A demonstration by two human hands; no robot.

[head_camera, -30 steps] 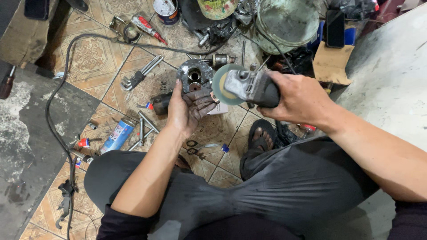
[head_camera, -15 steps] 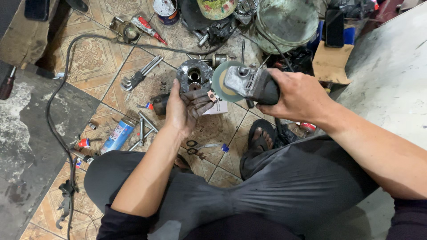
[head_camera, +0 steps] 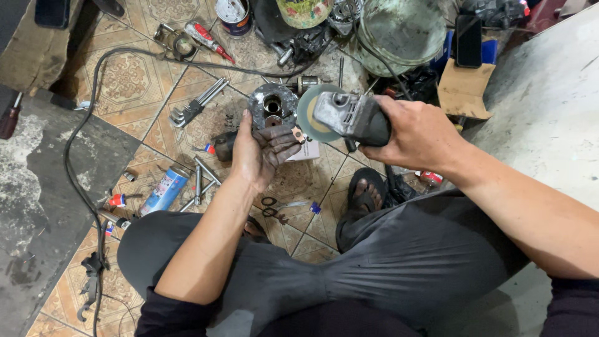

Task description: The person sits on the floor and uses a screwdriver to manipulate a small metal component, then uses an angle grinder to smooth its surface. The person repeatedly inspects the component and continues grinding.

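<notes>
Grimy metal housing (head_camera: pixel 272 106) sits unfinished under our left hand (head_camera: pixel 259 153), our right hand (head_camera: pixel 417 134) gripping the angle grinder (head_camera: pixel 340 115) just beside it.

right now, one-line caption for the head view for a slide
Left hand steadies a round metal part while right hand holds an angle grinder beside it.

Tools crowd the floor (head_camera: pixel 131 81): hex keys (head_camera: pixel 196 106) upper left, spray can (head_camera: pixel 163 192) lower left, bucket (head_camera: pixel 399 31) and cans along the top. Bare tiles remain far upper left.
</notes>
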